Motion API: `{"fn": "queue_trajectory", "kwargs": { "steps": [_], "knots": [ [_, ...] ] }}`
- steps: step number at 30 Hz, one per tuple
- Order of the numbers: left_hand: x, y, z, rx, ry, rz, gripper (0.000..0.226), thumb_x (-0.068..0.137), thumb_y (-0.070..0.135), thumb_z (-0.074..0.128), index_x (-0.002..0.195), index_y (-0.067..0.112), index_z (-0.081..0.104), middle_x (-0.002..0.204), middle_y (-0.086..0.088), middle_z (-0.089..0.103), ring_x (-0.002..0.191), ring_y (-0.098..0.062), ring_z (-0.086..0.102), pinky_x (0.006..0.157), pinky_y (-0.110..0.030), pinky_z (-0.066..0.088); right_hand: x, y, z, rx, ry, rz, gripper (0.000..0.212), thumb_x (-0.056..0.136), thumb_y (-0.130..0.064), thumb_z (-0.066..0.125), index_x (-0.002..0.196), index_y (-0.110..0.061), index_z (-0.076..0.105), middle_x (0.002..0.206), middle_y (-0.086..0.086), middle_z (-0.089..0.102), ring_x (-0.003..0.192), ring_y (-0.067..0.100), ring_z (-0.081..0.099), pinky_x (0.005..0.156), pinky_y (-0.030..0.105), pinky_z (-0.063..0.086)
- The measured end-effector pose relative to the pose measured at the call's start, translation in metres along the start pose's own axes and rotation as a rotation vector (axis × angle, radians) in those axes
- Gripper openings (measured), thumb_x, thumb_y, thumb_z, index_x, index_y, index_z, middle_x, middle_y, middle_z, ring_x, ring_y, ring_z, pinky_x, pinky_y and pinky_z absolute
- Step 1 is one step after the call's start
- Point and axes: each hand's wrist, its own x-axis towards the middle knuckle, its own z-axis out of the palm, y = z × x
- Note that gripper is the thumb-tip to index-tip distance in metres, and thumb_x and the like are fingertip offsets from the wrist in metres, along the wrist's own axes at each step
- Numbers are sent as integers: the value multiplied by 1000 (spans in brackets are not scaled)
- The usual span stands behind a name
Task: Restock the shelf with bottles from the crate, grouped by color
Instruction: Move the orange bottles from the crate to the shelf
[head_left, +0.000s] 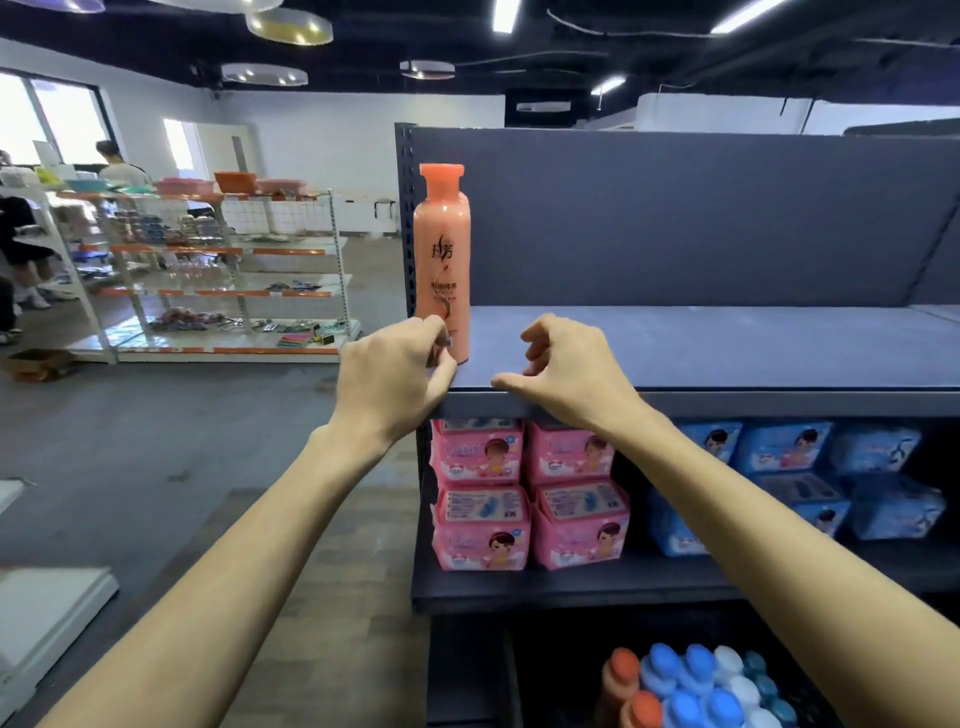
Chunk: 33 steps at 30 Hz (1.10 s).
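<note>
A tall orange bottle (442, 254) stands upright at the left end of the dark grey top shelf (727, 348). My left hand (395, 371) is at the bottle's base, its curled fingertips against the lower left side and not wrapped around it. To the right of the bottle, my right hand (566, 366) hovers over the shelf's front edge with loosely curled fingers, holding nothing. Far below at the bottom of the view, the crate (810, 691) holds several bottles with orange, blue, white and teal caps.
The shelf below holds pink packs (480, 499) on the left and blue packs (789, 467) on the right. To the left is grey floor, with a white rack (223, 270) of goods and people beyond it. A white board (47, 613) lies at the lower left.
</note>
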Motion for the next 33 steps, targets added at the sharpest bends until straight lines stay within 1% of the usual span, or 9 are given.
{"fn": "queue_trajectory", "kwargs": {
  "steps": [3, 5, 9, 14, 19, 23, 26, 29, 33],
  "knots": [
    [-27, 46, 13, -66, 67, 161, 13, 84, 26, 54, 82, 16, 62, 73, 1, 61, 68, -21, 60, 49, -37, 45, -54, 31, -14, 126, -33, 27, 46, 74, -37, 87, 109, -18, 64, 89, -6, 68, 77, 4, 68, 75, 16, 53],
    [-53, 77, 32, -112, 48, 237, 12, 84, 25, 55, 79, 15, 61, 70, 1, 57, 66, -21, 57, 48, -38, 44, -86, 61, -14, 162, -102, 99, 42, 71, -35, 89, 103, -20, 66, 86, -9, 70, 73, -1, 69, 72, 14, 54],
    [-111, 123, 84, -188, -137, 218, 14, 81, 28, 54, 82, 17, 62, 70, 1, 56, 66, -22, 59, 44, -34, 43, -140, 133, 5, 114, -236, 261, 45, 68, -32, 91, 103, -18, 66, 87, -8, 71, 75, 1, 70, 78, 22, 58],
    [-195, 165, 141, -253, -402, 115, 15, 78, 30, 51, 84, 18, 59, 71, 1, 57, 67, -23, 61, 44, -33, 39, -202, 205, 36, 68, -334, 460, 43, 70, -27, 90, 103, -14, 65, 87, -3, 69, 71, 6, 67, 73, 12, 51],
    [-272, 198, 170, -263, -662, 63, 20, 77, 34, 48, 85, 21, 60, 69, 2, 56, 62, -21, 61, 40, -31, 40, -259, 261, 74, 2, -473, 634, 37, 71, -25, 86, 98, -10, 66, 89, 4, 71, 80, 20, 68, 79, 32, 53],
    [-315, 213, 183, -243, -846, 72, 16, 75, 35, 45, 76, 21, 52, 65, 3, 52, 58, -20, 59, 38, -28, 35, -295, 293, 107, -15, -644, 763, 34, 76, -28, 83, 96, -11, 60, 91, 7, 69, 82, 22, 60, 81, 35, 51],
    [-338, 217, 190, -225, -947, 42, 14, 73, 34, 49, 74, 20, 51, 64, 3, 52, 57, -21, 59, 39, -27, 27, -320, 306, 136, -3, -733, 833, 38, 79, -30, 80, 102, -14, 55, 103, 11, 66, 97, 27, 62, 85, 37, 50],
    [-353, 220, 199, -198, -997, 14, 14, 71, 33, 52, 75, 20, 52, 64, 2, 53, 55, -21, 60, 40, -25, 24, -339, 309, 164, 22, -690, 880, 50, 80, -26, 77, 122, -13, 53, 119, 12, 64, 111, 30, 61, 91, 36, 48],
    [-372, 219, 207, -153, -1085, -40, 19, 70, 32, 67, 81, 20, 56, 67, 2, 58, 60, -22, 63, 41, -27, 36, -349, 302, 192, -24, -486, 924, 38, 83, -31, 72, 116, -23, 54, 110, 8, 68, 102, 37, 65, 82, 42, 53]
  ]
}}
